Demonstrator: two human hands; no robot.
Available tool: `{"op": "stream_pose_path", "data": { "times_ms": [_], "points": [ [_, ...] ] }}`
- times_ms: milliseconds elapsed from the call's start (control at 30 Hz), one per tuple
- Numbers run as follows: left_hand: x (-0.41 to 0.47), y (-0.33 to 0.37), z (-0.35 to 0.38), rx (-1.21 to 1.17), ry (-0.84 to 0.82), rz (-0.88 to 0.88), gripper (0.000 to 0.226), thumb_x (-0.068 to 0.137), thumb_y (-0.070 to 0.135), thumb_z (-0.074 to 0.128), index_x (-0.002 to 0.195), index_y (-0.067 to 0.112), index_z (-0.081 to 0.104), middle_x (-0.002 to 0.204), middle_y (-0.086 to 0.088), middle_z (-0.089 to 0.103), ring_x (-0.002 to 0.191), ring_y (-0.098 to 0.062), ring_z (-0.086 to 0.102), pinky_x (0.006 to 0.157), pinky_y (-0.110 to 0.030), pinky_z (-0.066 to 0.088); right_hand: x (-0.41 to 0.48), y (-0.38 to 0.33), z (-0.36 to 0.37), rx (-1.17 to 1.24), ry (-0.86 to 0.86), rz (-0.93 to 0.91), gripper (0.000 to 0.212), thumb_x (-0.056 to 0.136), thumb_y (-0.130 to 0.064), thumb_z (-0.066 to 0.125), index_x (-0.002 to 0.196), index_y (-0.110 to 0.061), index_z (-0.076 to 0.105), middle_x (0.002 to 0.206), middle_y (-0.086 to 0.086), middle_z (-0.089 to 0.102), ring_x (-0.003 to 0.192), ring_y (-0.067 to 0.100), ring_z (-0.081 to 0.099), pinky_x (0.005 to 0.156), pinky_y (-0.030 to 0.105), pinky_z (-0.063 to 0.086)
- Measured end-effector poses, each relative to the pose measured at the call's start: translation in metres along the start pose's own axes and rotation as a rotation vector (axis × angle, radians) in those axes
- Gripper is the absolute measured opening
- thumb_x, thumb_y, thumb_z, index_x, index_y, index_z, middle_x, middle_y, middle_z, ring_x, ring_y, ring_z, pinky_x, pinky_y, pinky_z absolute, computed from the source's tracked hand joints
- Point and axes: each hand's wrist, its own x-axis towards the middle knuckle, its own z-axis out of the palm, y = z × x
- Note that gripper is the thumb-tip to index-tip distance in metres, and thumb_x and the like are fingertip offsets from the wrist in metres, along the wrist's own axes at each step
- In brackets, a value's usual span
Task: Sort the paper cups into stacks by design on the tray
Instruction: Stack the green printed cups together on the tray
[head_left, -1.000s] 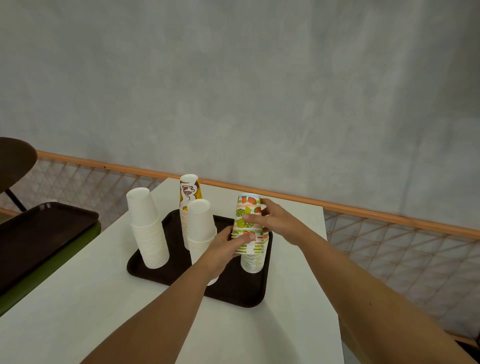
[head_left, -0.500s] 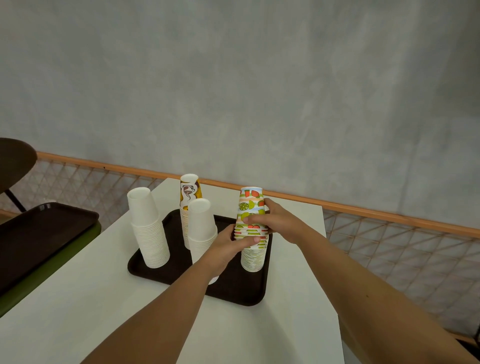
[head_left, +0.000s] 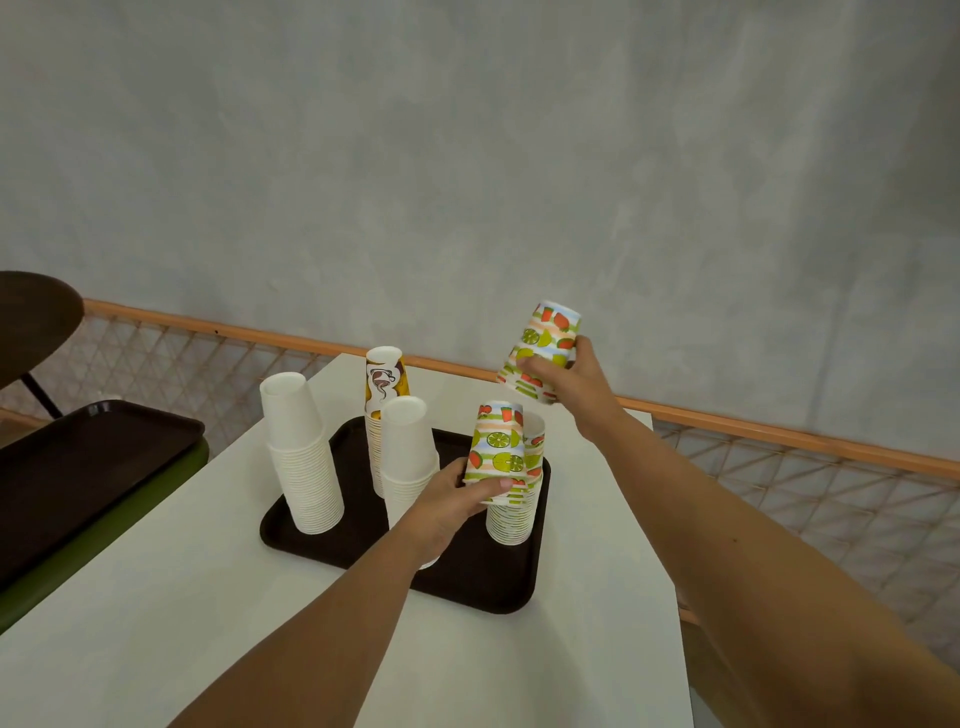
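A dark brown tray lies on the white table. On it stand upside-down stacks: a tall plain white stack at the left, a coffee-print stack behind, a shorter white stack in the middle and a fruit-print stack at the right. My left hand grips fruit-print cups atop that stack. Lifted above and to the right of the tray, a small bunch of fruit-print cups tilts in the grip of my right hand.
A second dark tray lies on a green surface at the left, beside a dark round tabletop. An orange rail with mesh runs behind the table. The table's right edge is close to the tray.
My right hand has pulled a bunch of fruit-print cups off the stack and lifted it up and to the right. My left hand stays holding the cups on the stack.
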Motion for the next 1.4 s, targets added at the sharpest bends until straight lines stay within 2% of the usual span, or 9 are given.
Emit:
{"op": "stream_pose_path", "data": {
  "times_ms": [233,400,567,733,833,1000,1067,1167,1400],
  "points": [
    [-0.003,0.007,-0.002,-0.115,0.046,-0.012,0.038,0.085,0.017,0.065,0.121,0.017,0.054,0.120,-0.001,0.064,0.111,-0.013,0.059,0.098,-0.030,0.041,0.005,0.020,-0.005,-0.067,0.106,-0.061,0.067,0.077,-0.012,0.074,0.131,-0.012,0.035,0.115,0.003,0.054,0.103,0.020,0.057,0.088,0.035,0.051],
    [-0.001,0.011,-0.005,-0.103,0.063,0.004,0.036,0.084,0.020,0.066,0.118,0.019,0.054,0.120,-0.002,0.064,0.116,-0.015,0.057,0.107,-0.036,0.037,-0.001,0.047,-0.003,-0.170,0.056,-0.067,0.071,0.074,-0.009,0.077,0.131,-0.012,0.035,0.116,0.005,0.056,0.106,0.023,0.059,0.092,0.040,0.051],
    [0.001,0.015,-0.004,-0.095,0.074,0.021,0.027,0.085,0.020,0.065,0.110,0.024,0.056,0.115,0.001,0.065,0.113,-0.014,0.057,0.105,-0.035,0.038,-0.005,0.064,-0.003,-0.274,-0.050,-0.018,0.073,0.075,-0.011,0.076,0.133,-0.015,0.033,0.123,0.007,0.055,0.111,0.024,0.057,0.094,0.040,0.049],
    [0.004,0.018,-0.002,-0.089,0.082,0.039,0.036,0.084,0.020,0.066,0.119,0.021,0.054,0.122,-0.002,0.063,0.118,-0.017,0.056,0.110,-0.038,0.037,-0.007,0.064,-0.004,-0.354,-0.164,0.028,0.074,0.078,-0.020,0.075,0.136,-0.020,0.029,0.126,0.007,0.049,0.112,0.022,0.052,0.096,0.039,0.046],
    [0.005,0.022,0.001,-0.104,0.079,0.048,0.044,0.084,0.020,0.066,0.125,0.018,0.052,0.124,-0.004,0.062,0.119,-0.018,0.055,0.111,-0.039,0.036,-0.009,0.055,-0.006,-0.354,-0.138,0.001,0.068,0.081,-0.020,0.071,0.136,-0.020,0.032,0.133,0.006,0.046,0.122,0.024,0.048,0.095,0.035,0.044],
    [0.007,0.035,0.009,-0.131,0.050,0.090,0.037,0.085,0.018,0.064,0.121,0.021,0.052,0.121,-0.001,0.063,0.113,-0.015,0.058,0.102,-0.034,0.041,-0.013,0.030,-0.009,-0.307,-0.073,-0.165,0.042,0.089,-0.028,0.062,0.127,-0.016,0.048,0.120,0.002,0.055,0.115,0.018,0.051,0.084,0.023,0.044],
    [0.008,0.043,0.013,-0.122,0.044,0.126,0.034,0.086,0.018,0.063,0.118,0.022,0.053,0.117,0.000,0.064,0.109,-0.013,0.060,0.098,-0.032,0.043,-0.016,0.018,-0.008,-0.297,-0.164,-0.155,0.042,0.089,-0.035,0.059,0.126,-0.018,0.050,0.111,-0.002,0.058,0.107,0.016,0.056,0.081,0.021,0.046],
    [0.014,0.054,0.017,-0.061,0.020,0.186,0.041,0.085,0.019,0.065,0.124,0.020,0.052,0.120,0.000,0.064,0.112,-0.015,0.060,0.099,-0.032,0.046,-0.016,0.006,-0.003,-0.319,-0.275,-0.112,0.045,0.085,-0.043,0.061,0.125,-0.024,0.048,0.112,-0.003,0.060,0.102,0.015,0.061,0.085,0.028,0.051],
    [0.029,0.074,0.029,0.093,0.043,0.263,0.042,0.084,0.019,0.067,0.122,0.026,0.052,0.119,0.003,0.064,0.109,-0.013,0.061,0.087,-0.026,0.050,-0.011,-0.011,-0.002,-0.292,-0.225,-0.130,0.051,0.080,-0.029,0.072,0.122,-0.023,0.045,0.113,-0.003,0.060,0.100,0.015,0.062,0.085,0.030,0.053]
  ]
}}
